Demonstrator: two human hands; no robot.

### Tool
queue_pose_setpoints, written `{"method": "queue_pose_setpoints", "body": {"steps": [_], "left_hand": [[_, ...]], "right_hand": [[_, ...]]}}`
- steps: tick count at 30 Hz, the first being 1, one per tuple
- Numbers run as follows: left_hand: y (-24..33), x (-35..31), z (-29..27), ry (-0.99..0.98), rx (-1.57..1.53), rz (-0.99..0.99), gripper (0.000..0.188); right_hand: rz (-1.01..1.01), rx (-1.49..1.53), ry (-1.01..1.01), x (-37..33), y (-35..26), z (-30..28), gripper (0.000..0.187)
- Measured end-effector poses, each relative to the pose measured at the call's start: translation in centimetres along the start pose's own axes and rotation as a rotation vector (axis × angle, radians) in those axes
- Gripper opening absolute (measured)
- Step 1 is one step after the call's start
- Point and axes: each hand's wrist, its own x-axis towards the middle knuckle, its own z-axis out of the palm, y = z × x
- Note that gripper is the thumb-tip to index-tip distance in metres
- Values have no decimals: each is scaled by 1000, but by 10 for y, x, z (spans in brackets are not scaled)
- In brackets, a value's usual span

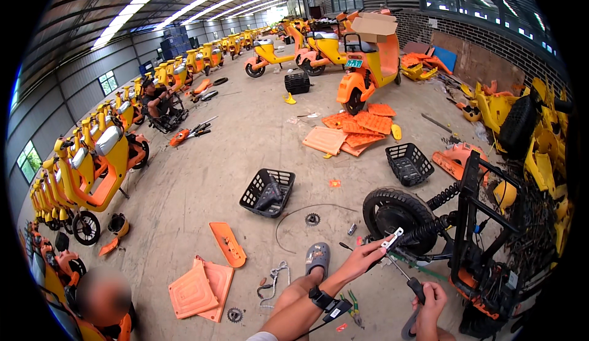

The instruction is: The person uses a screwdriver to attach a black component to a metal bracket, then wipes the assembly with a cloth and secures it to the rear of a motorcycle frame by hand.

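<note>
My left hand (362, 260) pinches a small silver metal bracket (393, 239) with holes, beside the rear wheel (397, 215) of a stripped scooter frame (471, 209). In my right hand (433, 301) is a screwdriver (416, 288), its dark handle in my closed fingers and its shaft slanting up toward the bracket. The tip appears close to my left fingertips; whether it touches the bracket I cannot tell. Black coil shock absorbers (443, 196) run between wheel and frame. A black device with a cable (328, 304) is strapped to my left wrist.
Green-handled pliers (354, 309) lie beside my leg. Black baskets (268, 192), a sprocket (313, 219) and orange panels (196, 291) are on the concrete floor. Scooter parts (543, 151) pile up at right. Yellow scooters (101, 169) line the left, where another person (161, 100) sits.
</note>
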Motion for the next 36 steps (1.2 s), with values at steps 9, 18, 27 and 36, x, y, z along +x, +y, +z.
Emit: {"method": "queue_pose_setpoints", "body": {"steps": [9,18,27,36], "left_hand": [[-11,5,-6,-55,92,87,44],[-23,7,-1,2,76,-28,44],[-26,8,0,99,130,-102,42],[-33,8,3,191,93,-140,44]], "right_hand": [[39,10,13,1,-5,-1,22],[-83,-142,26,-6,-13,2,15],[33,-62,-48,-3,-12,5,14],[46,-83,-71,1,-18,5,15]]}}
